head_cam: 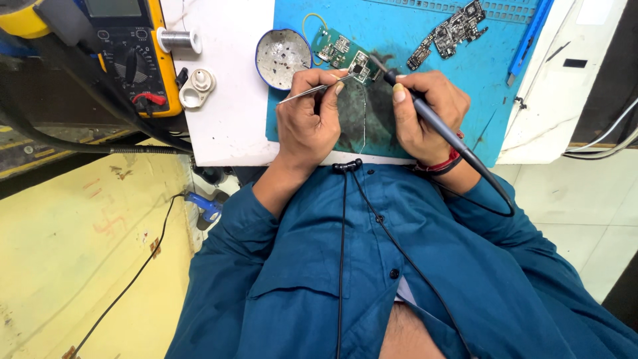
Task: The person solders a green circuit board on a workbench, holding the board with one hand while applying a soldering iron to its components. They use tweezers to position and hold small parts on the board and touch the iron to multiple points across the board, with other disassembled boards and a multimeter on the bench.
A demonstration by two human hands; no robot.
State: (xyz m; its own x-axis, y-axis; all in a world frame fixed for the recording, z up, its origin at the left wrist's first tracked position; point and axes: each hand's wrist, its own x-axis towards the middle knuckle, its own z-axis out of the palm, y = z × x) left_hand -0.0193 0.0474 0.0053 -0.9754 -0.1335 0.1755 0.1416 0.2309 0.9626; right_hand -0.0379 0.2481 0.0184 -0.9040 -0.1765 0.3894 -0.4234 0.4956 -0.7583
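My left hand [307, 123] grips metal tweezers [312, 91] whose tips reach a chip on a small green circuit board [340, 50]. The board lies on a blue work mat [399, 33] and has a yellow wire loop at its far end. My right hand [427, 113] holds a dark soldering iron [425, 113] like a pen, its tip at the same spot on the board. A thin strand of solder wire [364, 119] runs down the mat between my hands.
A round blue-rimmed dish [282, 56] sits left of the board. A darker circuit board [446, 34] lies at the mat's far right beside a blue tool [528, 40]. A yellow multimeter [133, 53], a solder spool [178, 40] and a small white container [196, 86] stand on the left.
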